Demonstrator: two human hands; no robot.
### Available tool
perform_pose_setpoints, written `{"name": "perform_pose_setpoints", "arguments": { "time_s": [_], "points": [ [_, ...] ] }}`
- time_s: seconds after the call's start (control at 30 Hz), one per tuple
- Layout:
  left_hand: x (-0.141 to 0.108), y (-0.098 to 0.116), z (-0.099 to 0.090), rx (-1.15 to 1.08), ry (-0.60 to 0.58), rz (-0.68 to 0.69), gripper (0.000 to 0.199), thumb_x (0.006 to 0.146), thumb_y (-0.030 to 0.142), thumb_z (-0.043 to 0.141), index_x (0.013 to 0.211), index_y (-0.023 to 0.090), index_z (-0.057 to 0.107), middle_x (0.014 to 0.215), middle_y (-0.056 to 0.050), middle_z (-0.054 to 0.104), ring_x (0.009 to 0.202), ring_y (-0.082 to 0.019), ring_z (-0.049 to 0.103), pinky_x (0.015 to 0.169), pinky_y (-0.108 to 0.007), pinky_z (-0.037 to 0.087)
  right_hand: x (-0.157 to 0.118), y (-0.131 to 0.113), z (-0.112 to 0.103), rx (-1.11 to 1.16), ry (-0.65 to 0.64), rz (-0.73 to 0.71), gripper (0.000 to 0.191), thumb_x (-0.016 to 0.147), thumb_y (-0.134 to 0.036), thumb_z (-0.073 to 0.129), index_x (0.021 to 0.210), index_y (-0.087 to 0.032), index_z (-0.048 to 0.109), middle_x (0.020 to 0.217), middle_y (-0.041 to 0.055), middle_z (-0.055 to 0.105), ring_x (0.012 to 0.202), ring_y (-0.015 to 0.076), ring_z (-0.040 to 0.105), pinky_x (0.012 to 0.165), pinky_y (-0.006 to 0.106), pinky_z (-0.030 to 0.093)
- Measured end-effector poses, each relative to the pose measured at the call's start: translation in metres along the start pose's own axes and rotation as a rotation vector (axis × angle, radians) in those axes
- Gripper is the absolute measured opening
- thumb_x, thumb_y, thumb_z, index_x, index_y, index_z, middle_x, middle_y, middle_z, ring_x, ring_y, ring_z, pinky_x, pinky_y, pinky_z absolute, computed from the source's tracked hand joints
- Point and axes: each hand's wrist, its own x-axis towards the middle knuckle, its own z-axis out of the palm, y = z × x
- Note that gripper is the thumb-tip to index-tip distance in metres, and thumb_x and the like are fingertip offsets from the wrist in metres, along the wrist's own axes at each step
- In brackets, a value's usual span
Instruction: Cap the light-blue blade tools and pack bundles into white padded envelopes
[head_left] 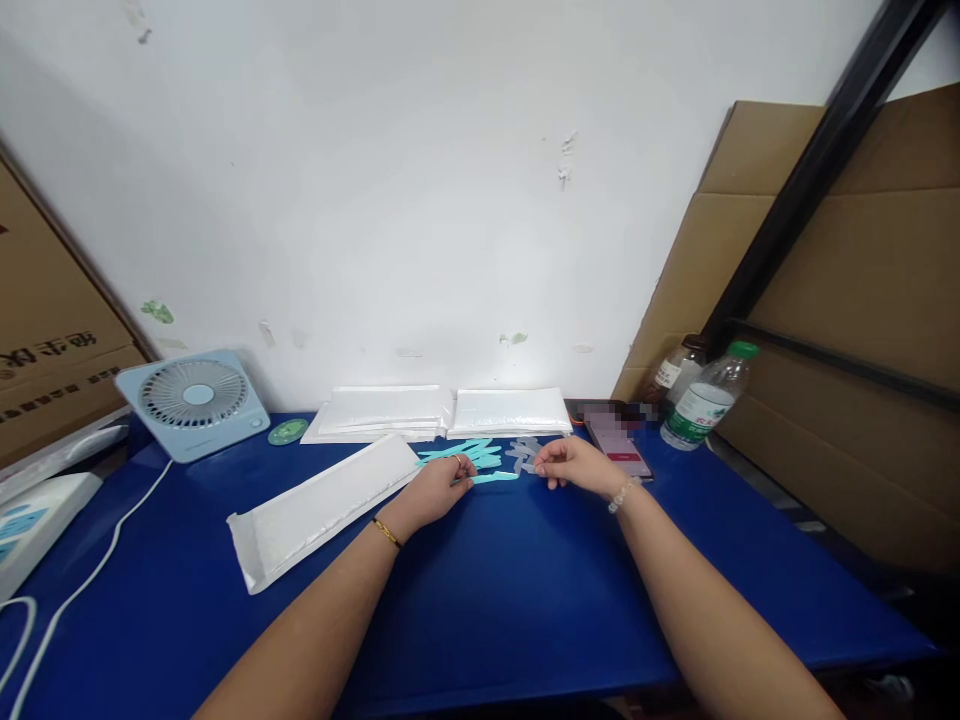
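Note:
My left hand is closed on a slim teal eyebrow razor, whose thin end points right. Behind that hand lies a loose pile of similar teal razors. My right hand is pinched at the fingertips around what looks like a small clear plastic cap; the fingers partly hide it. Just beyond it are several more translucent caps, scattered on the blue tabletop. The two hands are apart, with the razor's tip between them.
One white padded mailer lies slanted at left. Stacked mailers and another stack rest against the wall. A phone, a water bottle and a brown-capped bottle stand right. A blue fan and white cable are left.

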Motion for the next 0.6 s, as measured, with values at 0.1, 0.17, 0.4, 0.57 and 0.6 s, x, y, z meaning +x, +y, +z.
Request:
{"name": "perform_pose_setpoints", "arguments": {
  "time_s": [0.1,0.17,0.4,0.57,0.6],
  "points": [
    [0.001,0.000,0.000,-0.011,0.008,-0.004,0.016,0.082,0.027,0.044,0.088,0.018,0.057,0.079,-0.001,0.061,0.071,-0.015,0.055,0.068,-0.026,0.042,0.000,-0.001,0.003,0.075,-0.031,0.015,0.032,0.069,-0.042,0.072,0.081,-0.013,0.067,0.059,0.0024,0.063,0.054,0.0123,0.059,0.050,0.021,0.041],
    [0.001,-0.001,0.000,-0.022,0.012,-0.001,0.016,0.082,0.027,0.044,0.088,0.019,0.057,0.078,-0.001,0.061,0.070,-0.015,0.054,0.068,-0.026,0.042,0.001,0.000,0.005,0.083,-0.037,0.020,0.032,0.067,-0.043,0.073,0.079,-0.014,0.068,0.058,0.0022,0.063,0.053,0.0122,0.058,0.050,0.022,0.042],
    [0.002,0.000,0.001,-0.041,0.006,-0.001,0.016,0.082,0.027,0.045,0.089,0.018,0.056,0.077,0.000,0.059,0.069,-0.014,0.053,0.067,-0.025,0.041,0.004,0.000,0.012,0.085,-0.048,0.026,0.027,0.069,-0.038,0.072,0.077,-0.013,0.068,0.058,0.0016,0.062,0.052,0.0111,0.058,0.050,0.022,0.043],
    [0.002,0.002,0.003,-0.091,-0.041,-0.001,0.018,0.081,0.028,0.047,0.090,0.018,0.058,0.076,0.000,0.062,0.067,-0.013,0.055,0.064,-0.024,0.042,0.002,-0.007,0.022,0.102,-0.117,0.003,0.025,0.069,-0.035,0.071,0.077,-0.012,0.068,0.063,0.0029,0.064,0.054,0.0122,0.060,0.051,0.022,0.044],
    [0.001,0.003,0.004,-0.119,-0.082,-0.012,0.018,0.080,0.028,0.048,0.090,0.018,0.058,0.074,0.000,0.062,0.065,-0.013,0.056,0.062,-0.024,0.042,0.001,-0.009,0.024,0.095,-0.136,-0.002,0.024,0.069,-0.035,0.071,0.077,-0.012,0.068,0.064,0.0030,0.064,0.054,0.0123,0.061,0.051,0.022,0.044]
  ]
}}
